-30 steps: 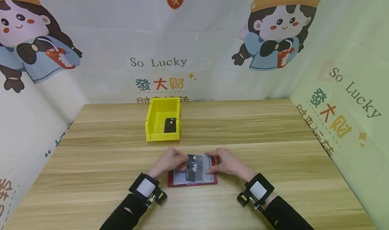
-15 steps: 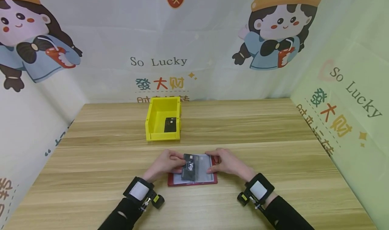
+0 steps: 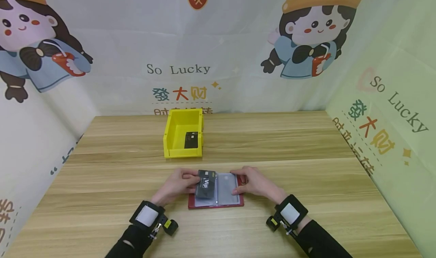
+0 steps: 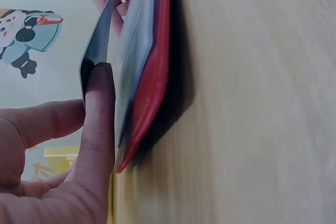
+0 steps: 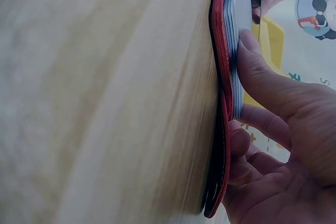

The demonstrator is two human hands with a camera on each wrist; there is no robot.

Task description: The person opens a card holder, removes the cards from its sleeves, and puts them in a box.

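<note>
A wooden table (image 3: 306, 167) stands before cartoon-printed walls. The left hand (image 3: 177, 184) pinches a black card (image 3: 206, 184) over the red cardholder's (image 3: 216, 204) left side. The right hand (image 3: 253, 182) presses the holder's sleeves, apparently with fairly straight fingers. Behind, a yellow bin (image 3: 175, 136) holds another card (image 3: 191, 140).

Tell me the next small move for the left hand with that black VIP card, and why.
Probably carry the black VIP card up to the yellow bin. The left hand pinches it, nearly clear of the red card holder's sleeves, the right hand pins the holder down, and another dark card lies in the bin.
</note>
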